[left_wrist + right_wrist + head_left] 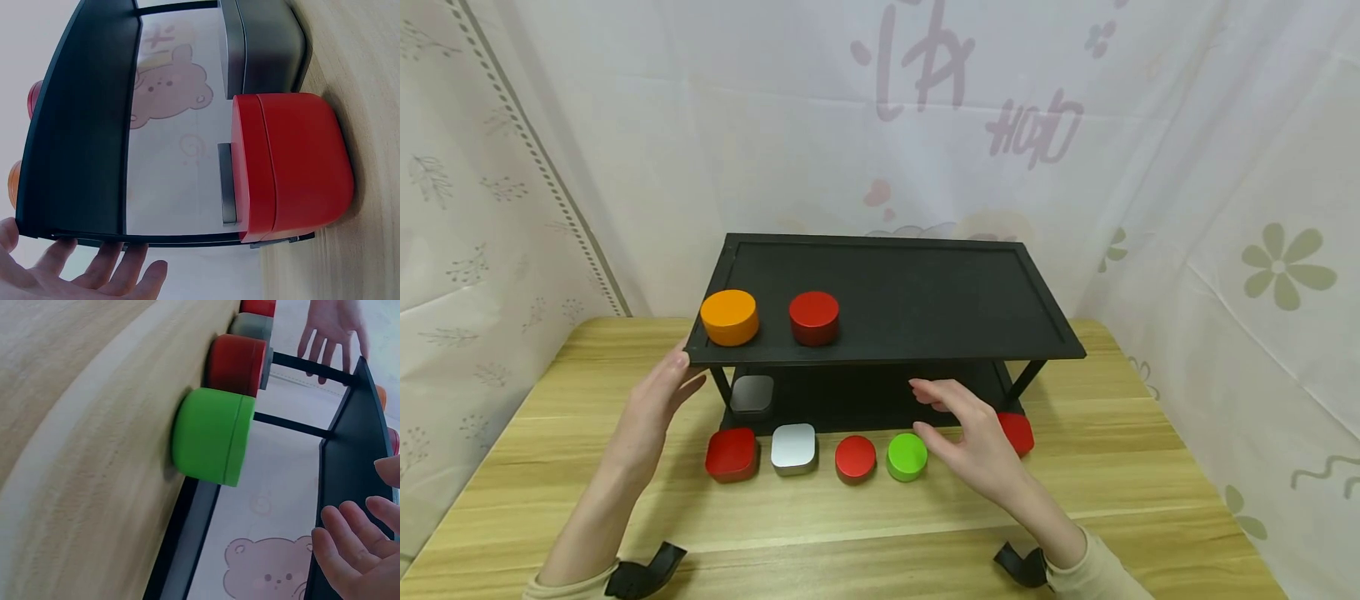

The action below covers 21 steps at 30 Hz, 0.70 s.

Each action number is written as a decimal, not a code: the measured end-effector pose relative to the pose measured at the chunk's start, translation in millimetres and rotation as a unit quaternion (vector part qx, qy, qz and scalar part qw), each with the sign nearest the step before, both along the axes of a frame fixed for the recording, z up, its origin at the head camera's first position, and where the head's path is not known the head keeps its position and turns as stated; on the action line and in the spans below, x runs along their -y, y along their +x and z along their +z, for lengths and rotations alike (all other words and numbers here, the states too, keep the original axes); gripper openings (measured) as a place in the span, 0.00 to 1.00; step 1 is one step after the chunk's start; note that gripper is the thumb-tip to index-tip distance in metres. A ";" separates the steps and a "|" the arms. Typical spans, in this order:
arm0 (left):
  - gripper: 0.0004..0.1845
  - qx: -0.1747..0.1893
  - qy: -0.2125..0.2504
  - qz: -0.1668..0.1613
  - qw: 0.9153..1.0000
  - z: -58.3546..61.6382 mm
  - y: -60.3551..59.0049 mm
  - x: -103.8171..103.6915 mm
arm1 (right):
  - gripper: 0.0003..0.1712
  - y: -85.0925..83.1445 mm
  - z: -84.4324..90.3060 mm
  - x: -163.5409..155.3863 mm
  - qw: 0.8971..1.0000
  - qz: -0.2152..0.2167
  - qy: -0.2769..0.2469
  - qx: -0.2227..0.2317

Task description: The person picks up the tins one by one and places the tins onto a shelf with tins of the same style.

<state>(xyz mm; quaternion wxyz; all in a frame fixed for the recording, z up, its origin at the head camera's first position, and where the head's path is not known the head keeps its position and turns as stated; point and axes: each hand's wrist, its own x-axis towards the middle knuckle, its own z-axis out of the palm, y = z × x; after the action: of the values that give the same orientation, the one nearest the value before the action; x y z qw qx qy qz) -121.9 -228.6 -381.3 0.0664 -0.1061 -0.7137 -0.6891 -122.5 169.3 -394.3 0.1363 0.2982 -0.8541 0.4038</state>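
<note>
A black two-tier rack (895, 292) stands on the wooden table. My left hand (647, 412) is at its left front corner, with fairly straight fingers touching the edge of the upper shelf. On that shelf sit an orange round tin (729, 318) and a red round tin (814, 318). My right hand (976, 437) hovers in front of the rack, loosely bent and holding nothing. Just left of it is a green round tin (212, 436). Further left stand another red round tin (855, 459), a silver square tin (793, 449) and a red square tin (290, 162).
A dark grey square tin (752, 394) rests on the rack's lower tier, at the left. Partly hidden behind my right hand, a second red squarish tin (1017, 433) stands near the right front. A printed white cloth (880, 150) hangs behind and beside the table.
</note>
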 end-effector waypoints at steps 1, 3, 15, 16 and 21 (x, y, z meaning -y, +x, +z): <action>0.27 0.000 0.001 0.000 1.000 0.2 0.0 -0.1 | 0.33 0.0 -0.9 -0.3 1.000 0.001 0.001 0.001; 0.27 0.000 0.002 0.000 1.000 0.5 0.1 -0.3 | 0.34 0.2 -2.4 -1.0 1.000 0.004 0.005 0.006; 0.26 0.011 0.002 0.007 1.000 0.6 0.1 -0.7 | 0.37 0.7 -10.2 -4.0 0.994 -0.010 0.074 0.081; 0.26 0.012 0.002 0.007 1.000 0.6 0.0 -0.6 | 0.37 0.6 -10.9 -4.2 0.993 -0.011 0.079 0.083; 0.25 0.014 0.002 0.007 1.000 0.4 -0.3 -0.3 | 0.40 0.5 -14.0 -5.4 0.990 -0.017 0.104 0.094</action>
<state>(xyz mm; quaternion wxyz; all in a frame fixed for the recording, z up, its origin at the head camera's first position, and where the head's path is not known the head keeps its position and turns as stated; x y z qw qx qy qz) -122.2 -228.2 -380.9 0.0614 -0.0914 -0.7138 -0.6916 -122.0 174.6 -408.3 0.0304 0.2567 -0.9055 0.3365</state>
